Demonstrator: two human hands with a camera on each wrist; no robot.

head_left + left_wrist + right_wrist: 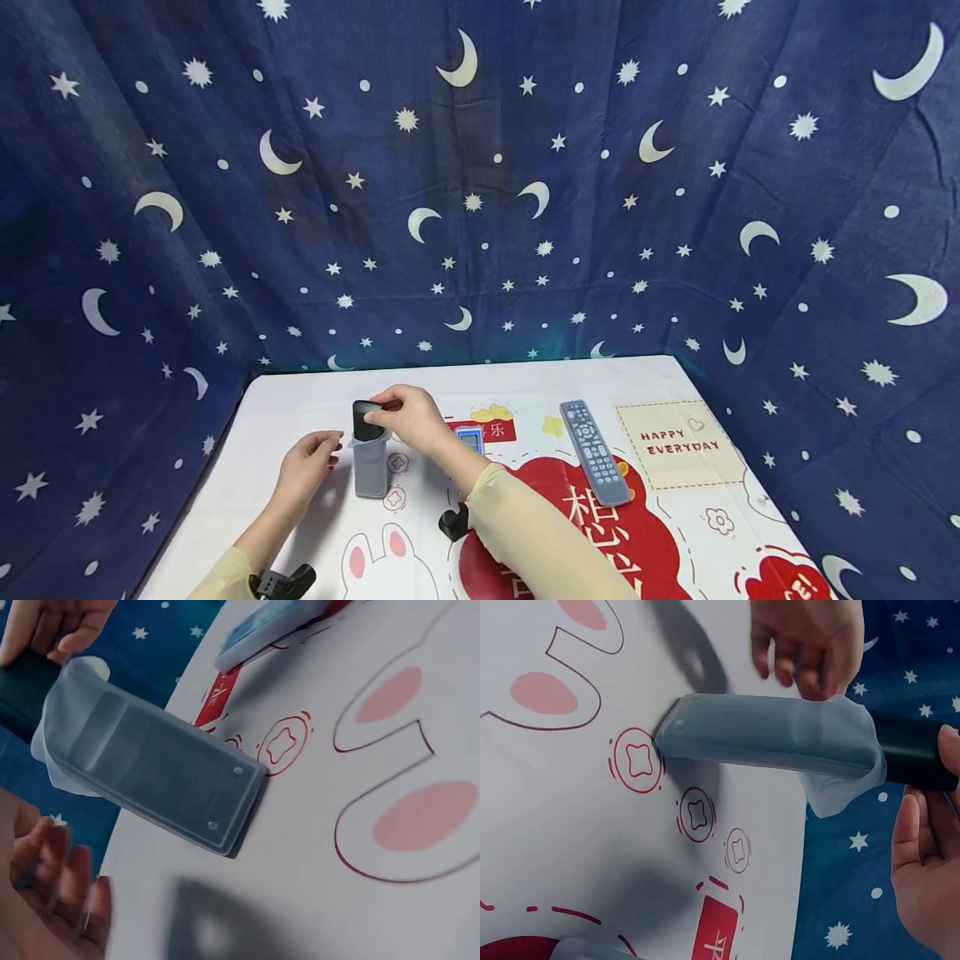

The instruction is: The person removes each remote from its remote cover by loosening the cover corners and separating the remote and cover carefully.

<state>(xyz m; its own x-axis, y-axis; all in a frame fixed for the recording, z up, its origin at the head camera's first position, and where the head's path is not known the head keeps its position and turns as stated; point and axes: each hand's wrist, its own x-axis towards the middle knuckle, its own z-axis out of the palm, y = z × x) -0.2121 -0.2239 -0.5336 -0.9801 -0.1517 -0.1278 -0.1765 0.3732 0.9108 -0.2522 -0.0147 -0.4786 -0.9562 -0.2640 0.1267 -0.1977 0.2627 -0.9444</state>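
In the head view, a translucent grey silicone sleeve (pixel 371 471) stands on end on the table. The upper part of a black remote-shaped device (pixel 367 423) sticks out of its flared mouth; no buttons show. My right hand (pixel 408 412) pinches that black end between thumb and fingers. Just left of the sleeve, my left hand (pixel 309 465) holds nothing, its fingers loosely bent. A small gap separates those fingers from the sleeve (pixel 150 765) in the left wrist view. The right wrist view shows the device (pixel 911 750) partly inside the sleeve.
A remote control (pixel 596 454) in a grey cover lies right of centre. Behind my right forearm is a small blue-framed device (pixel 470 438) with a screen. The printed white tablecloth (pixel 300 400) meets a dark blue star-and-moon curtain (pixel 480 250) around the table.
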